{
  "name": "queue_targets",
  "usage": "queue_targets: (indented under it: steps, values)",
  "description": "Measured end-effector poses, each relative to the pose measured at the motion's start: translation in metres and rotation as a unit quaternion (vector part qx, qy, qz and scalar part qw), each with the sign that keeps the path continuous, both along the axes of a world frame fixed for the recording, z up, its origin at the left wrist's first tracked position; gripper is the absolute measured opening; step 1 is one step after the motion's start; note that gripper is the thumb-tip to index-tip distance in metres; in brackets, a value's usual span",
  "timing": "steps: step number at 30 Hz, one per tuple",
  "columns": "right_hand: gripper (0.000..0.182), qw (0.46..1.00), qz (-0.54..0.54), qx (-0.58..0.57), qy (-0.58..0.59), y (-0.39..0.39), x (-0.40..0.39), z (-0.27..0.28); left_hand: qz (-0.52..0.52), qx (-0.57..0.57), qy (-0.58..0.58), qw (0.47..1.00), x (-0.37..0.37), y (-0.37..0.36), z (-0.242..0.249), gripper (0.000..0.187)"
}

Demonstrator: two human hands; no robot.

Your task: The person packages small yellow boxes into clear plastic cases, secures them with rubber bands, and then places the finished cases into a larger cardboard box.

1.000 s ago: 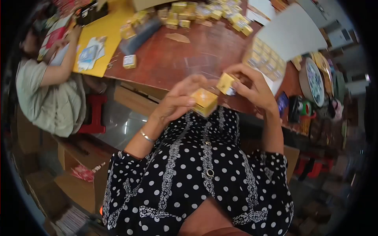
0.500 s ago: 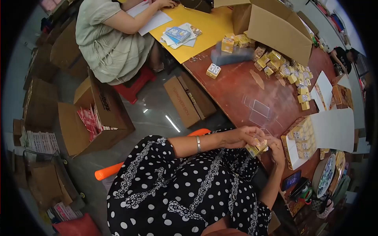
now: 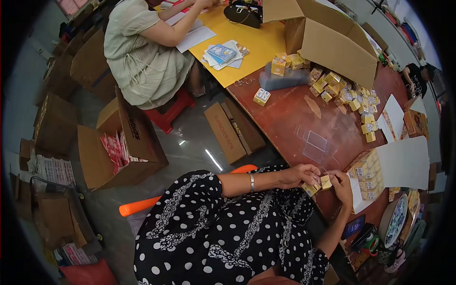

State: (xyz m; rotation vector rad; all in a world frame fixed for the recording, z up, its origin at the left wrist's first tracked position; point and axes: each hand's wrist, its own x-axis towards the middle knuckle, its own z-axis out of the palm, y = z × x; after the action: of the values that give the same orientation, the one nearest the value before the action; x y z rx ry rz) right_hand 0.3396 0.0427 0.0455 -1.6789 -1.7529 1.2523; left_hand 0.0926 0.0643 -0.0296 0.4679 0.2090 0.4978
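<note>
My left hand (image 3: 304, 175), with a silver bracelet on its wrist, is closed around a small yellow printed box (image 3: 311, 189) just off the table's front edge. Right beside that box is a pale yellow square piece (image 3: 326, 182). The bent fingertips of my right hand (image 3: 341, 184) pinch at the piece's edge. Clear plastic sheets (image 3: 316, 145) lie on the red-brown table (image 3: 280, 116) beyond my hands. To the right stands an open white-lined display carton (image 3: 363, 202), packed with rows of similar small yellow boxes (image 3: 368, 173).
Loose yellow boxes (image 3: 354, 97) spill below a large cardboard box (image 3: 339, 47). A single small box (image 3: 261, 97) stands near a grey tray (image 3: 282, 80). A phone (image 3: 354, 227) and round bowl (image 3: 394, 216) are at right. A seated person (image 3: 142, 61) works at the yellow tabletop (image 3: 266, 40).
My hands have drawn slightly apart, and the pale yellow piece now shows between them beside the box. The whole view has shifted a little. The other person's arm has lifted.
</note>
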Motion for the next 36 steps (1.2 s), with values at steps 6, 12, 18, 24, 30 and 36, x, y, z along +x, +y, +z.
queue_targets:
  steps: [6, 12, 18, 24, 30, 36]
  values:
    - [0.025, 0.992, -0.017, 0.12, -0.04, -0.012, 0.011, -0.013, 0.004, 0.017, 0.018, 1.0, 0.008, 0.001, -0.003, 0.048]
    - [0.04, 0.969, -0.183, 0.137, 0.092, -0.04, -0.007, -0.025, 0.0, -0.004, 0.021, 1.0, 0.009, 0.001, -0.007, 0.047]
    - [0.044, 0.936, -0.243, 0.195, 0.162, -0.05, -0.006, -0.079, 0.027, 0.017, -0.03, 0.999, 0.005, -0.002, -0.009, 0.044]
    - [0.045, 0.892, -0.317, 0.254, 0.198, -0.059, -0.032, -0.068, 0.025, 0.014, -0.043, 0.999, -0.003, -0.001, 0.003, 0.044]
    - [0.039, 0.889, -0.317, 0.282, 0.174, -0.059, -0.039, -0.073, 0.018, 0.032, -0.04, 0.999, -0.004, 0.002, 0.0, 0.04]
    - [0.037, 0.88, -0.291, 0.322, 0.193, -0.075, -0.045, -0.069, 0.006, 0.062, -0.031, 0.998, -0.005, 0.002, 0.003, 0.041]
